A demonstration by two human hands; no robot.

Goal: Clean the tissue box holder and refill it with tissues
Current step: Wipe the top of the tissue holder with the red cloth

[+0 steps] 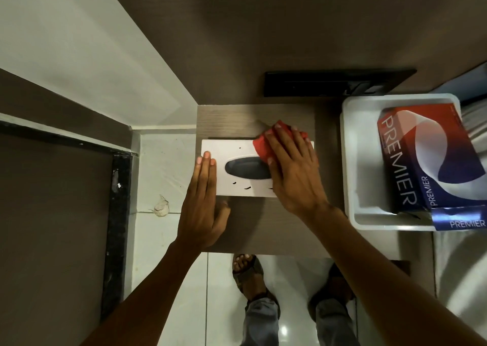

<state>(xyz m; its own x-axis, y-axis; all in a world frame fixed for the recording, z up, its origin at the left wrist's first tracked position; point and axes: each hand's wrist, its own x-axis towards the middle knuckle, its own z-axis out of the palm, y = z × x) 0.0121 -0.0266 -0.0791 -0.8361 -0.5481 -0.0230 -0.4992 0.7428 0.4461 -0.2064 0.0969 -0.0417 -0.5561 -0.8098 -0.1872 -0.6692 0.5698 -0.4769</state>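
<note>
The tissue box holder [238, 169] is a plain white rectangular cover lying flat on a small wood-grain bench [263, 224], with a dark oval slot [246, 168] in the middle of its top. There are a few little dark marks on the white surface — a couple near the front edge below the slot, a tiny one near the back edge. No tissue shows in the slot, it just looks dark inside.

The left hand [203, 208] rests on the holder's left end, fingers [205, 161] straight and together, flat on top, thumb down at the front edge — pressing rather than gripping. The right hand [292, 172] is flat on a red cloth [263, 145] over the holder's right rear part, fingers spread out on the cloth, not curled around it.

Off to the right is a white tray [353, 161] with a red-and-blue PREMIER tissue box [432, 158] leaning in it, well apart from the holder.
</note>
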